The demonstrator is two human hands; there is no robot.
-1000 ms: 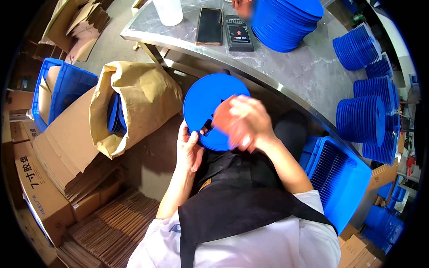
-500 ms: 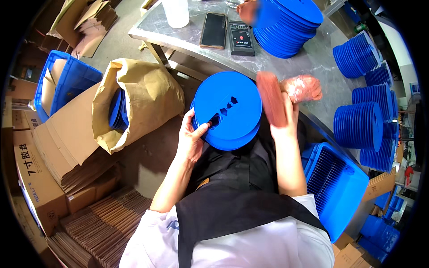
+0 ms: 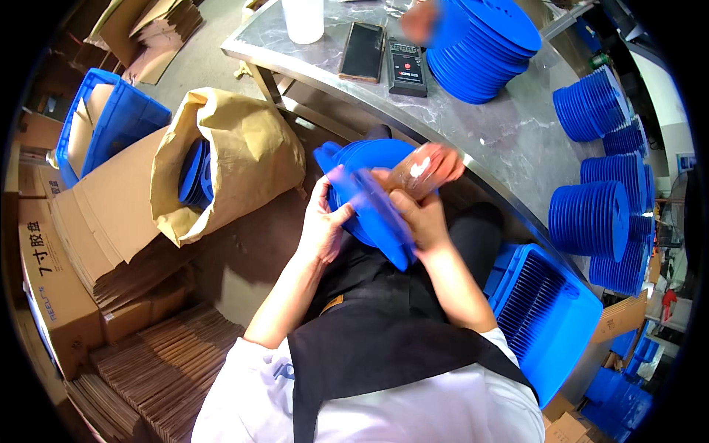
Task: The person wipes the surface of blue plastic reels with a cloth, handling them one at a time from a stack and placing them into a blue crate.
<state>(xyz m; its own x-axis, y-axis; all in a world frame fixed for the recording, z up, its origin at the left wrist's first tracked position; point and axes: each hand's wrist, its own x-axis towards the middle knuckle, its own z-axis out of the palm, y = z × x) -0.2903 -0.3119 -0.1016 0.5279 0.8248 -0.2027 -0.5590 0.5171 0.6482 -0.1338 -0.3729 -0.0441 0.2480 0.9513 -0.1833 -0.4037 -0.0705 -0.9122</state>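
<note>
My left hand (image 3: 323, 225) grips a blue plastic reel (image 3: 388, 221) by its edge above my lap. The reel is tilted and smeared by motion. More blue round flange (image 3: 377, 151) shows just behind it; whether it is a separate reel I cannot tell. My right hand (image 3: 421, 221) is closed around a reddish-brown, lumpy thing wrapped in clear film (image 3: 425, 171), held against or very near the reel's right side. Its kind is unclear, and my fingers hide its lower part.
On the marbled table (image 3: 509, 136) stand a stack of blue reels (image 3: 480, 70), a phone (image 3: 362, 52), a black meter (image 3: 406, 68) and a white cup (image 3: 303, 21). A paper sack (image 3: 251, 162) stands left, a blue crate (image 3: 569, 325) right. Flat cardboard (image 3: 162, 369) lies lower left.
The reel has turned from face-up to tilted nearly edge-on. My right hand has moved left and down with the reddish-brown thing, from beside the reel to against or near it.
</note>
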